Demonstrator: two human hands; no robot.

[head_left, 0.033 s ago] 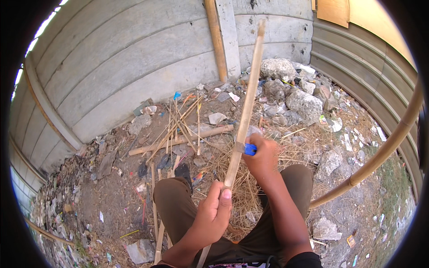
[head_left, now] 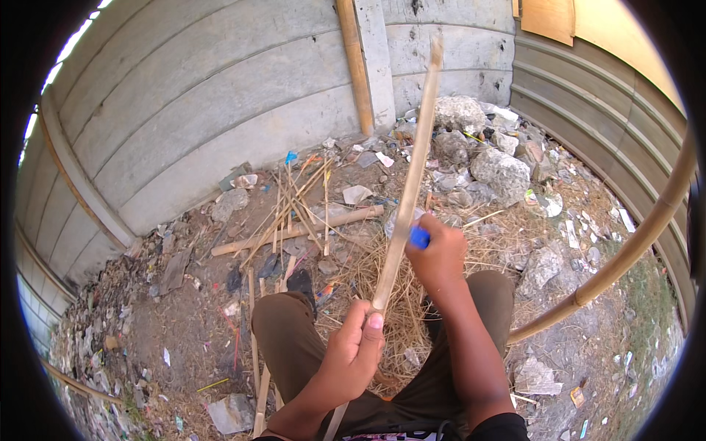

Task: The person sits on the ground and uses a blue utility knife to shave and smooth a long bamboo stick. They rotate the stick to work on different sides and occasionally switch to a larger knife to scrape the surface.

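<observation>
Grey concrete plank wall [head_left: 220, 95] and corrugated metal fence [head_left: 588, 88] enclose littered dirt ground [head_left: 184, 323] with rocks [head_left: 500, 173].
</observation>
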